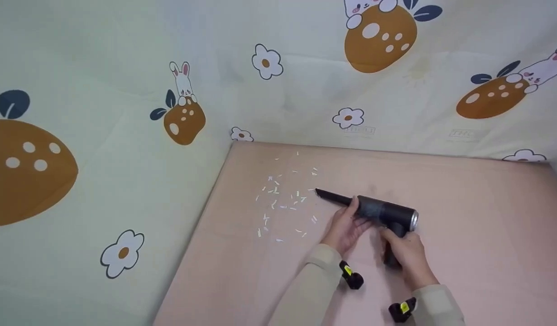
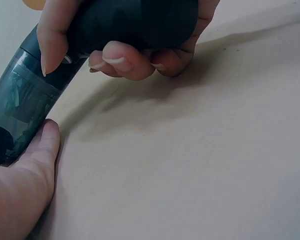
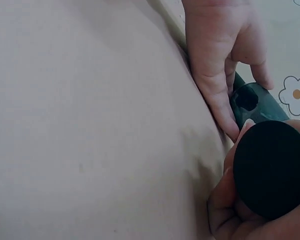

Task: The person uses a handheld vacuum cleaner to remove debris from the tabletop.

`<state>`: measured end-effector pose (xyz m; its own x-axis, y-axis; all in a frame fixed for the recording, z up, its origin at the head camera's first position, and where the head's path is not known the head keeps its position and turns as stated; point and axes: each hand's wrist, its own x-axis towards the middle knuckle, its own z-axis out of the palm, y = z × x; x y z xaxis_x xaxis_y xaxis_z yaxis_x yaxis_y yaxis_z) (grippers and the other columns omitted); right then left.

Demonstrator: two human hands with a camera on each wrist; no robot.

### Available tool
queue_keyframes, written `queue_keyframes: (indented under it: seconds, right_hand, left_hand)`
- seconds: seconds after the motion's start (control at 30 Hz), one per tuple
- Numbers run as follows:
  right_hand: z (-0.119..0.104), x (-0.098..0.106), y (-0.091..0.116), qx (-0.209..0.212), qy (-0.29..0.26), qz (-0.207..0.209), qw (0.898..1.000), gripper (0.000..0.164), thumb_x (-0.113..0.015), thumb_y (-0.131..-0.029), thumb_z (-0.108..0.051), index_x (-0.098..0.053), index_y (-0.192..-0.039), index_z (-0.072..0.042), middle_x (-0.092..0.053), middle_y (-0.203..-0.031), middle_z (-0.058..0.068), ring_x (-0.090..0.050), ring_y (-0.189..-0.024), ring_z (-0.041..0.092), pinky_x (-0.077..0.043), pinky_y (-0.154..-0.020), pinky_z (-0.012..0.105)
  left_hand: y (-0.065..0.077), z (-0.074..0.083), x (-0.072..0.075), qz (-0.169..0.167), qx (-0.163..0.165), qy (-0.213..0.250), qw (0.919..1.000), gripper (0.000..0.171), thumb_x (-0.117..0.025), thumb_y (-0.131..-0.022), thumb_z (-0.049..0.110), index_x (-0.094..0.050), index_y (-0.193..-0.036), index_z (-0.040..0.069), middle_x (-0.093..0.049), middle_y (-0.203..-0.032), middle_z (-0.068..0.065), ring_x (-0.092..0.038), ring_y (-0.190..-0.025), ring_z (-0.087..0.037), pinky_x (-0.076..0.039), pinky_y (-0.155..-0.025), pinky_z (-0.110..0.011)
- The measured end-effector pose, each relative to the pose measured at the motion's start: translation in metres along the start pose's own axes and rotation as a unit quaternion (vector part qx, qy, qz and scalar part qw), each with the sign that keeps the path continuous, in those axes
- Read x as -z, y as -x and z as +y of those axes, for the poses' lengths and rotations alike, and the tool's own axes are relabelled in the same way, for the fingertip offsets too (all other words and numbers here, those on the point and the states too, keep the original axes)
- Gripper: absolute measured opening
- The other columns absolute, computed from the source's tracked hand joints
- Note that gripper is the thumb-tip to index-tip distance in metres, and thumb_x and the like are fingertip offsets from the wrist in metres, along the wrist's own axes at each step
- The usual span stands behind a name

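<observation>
A black handheld vacuum cleaner (image 1: pixel 397 212) with a long slim nozzle (image 1: pixel 333 196) lies across both hands. My right hand (image 1: pixel 410 254) grips its handle, fingers wrapped round it in the left wrist view. Under the see-through dust cup (image 2: pixel 27 95), which has scraps inside, my left hand (image 1: pixel 343 230) holds the front of the body, thumb up along one side and fingers beneath. The nozzle tip points left, right at the edge of several scattered small pale paper scraps (image 1: pixel 298 194). In the right wrist view the round handle end (image 3: pixel 272 170) hides part of the right hand.
The pinkish tabletop (image 1: pixel 477 244) meets cloth-covered walls (image 1: pixel 296 99) printed with rabbits, orange fruit and flowers at its back and left sides. Small black devices with yellow marks (image 1: pixel 352 276) sit at both wrists.
</observation>
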<state>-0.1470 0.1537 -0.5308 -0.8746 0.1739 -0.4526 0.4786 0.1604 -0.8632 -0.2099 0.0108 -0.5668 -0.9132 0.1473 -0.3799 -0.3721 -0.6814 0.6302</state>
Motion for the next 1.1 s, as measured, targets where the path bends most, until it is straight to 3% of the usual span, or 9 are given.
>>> queue_keyframes:
  seconds: [0.43,0.8,1.1]
  right_hand:
    - [0.004,0.000,0.001,0.002,-0.019,-0.004,1.000,0.031,-0.064,-0.096,-0.031,-0.059,-0.088,-0.002,-0.060,-0.058,0.000,-0.059,-0.051,0.016,-0.055,-0.053,0.029]
    - [0.004,0.008,0.000,-0.014,-0.003,-0.024,1.000,0.034,-0.064,-0.096,-0.036,-0.055,-0.097,-0.003,-0.060,-0.062,-0.001,-0.061,-0.055,0.016,-0.055,-0.055,0.029]
    - [0.002,0.013,0.002,-0.019,0.003,-0.038,0.999,0.038,-0.064,-0.096,-0.034,-0.048,-0.109,-0.002,-0.062,-0.063,-0.001,-0.063,-0.055,0.015,-0.056,-0.055,0.029]
  left_hand:
    - [0.000,-0.003,0.003,0.001,-0.006,-0.005,1.0000,0.050,-0.060,-0.102,0.036,-0.058,-0.132,-0.002,-0.070,-0.123,-0.022,-0.068,-0.116,-0.035,-0.058,-0.098,-0.042]
    - [0.005,-0.005,0.001,0.032,-0.012,-0.010,0.9994,0.052,-0.065,-0.099,0.035,-0.056,-0.129,-0.006,-0.072,-0.118,-0.021,-0.069,-0.113,-0.037,-0.059,-0.097,-0.042]
    - [0.011,-0.006,0.002,0.036,-0.019,-0.014,0.9991,0.054,-0.068,-0.097,0.035,-0.055,-0.129,-0.008,-0.071,-0.116,-0.021,-0.070,-0.111,-0.036,-0.060,-0.095,-0.040]
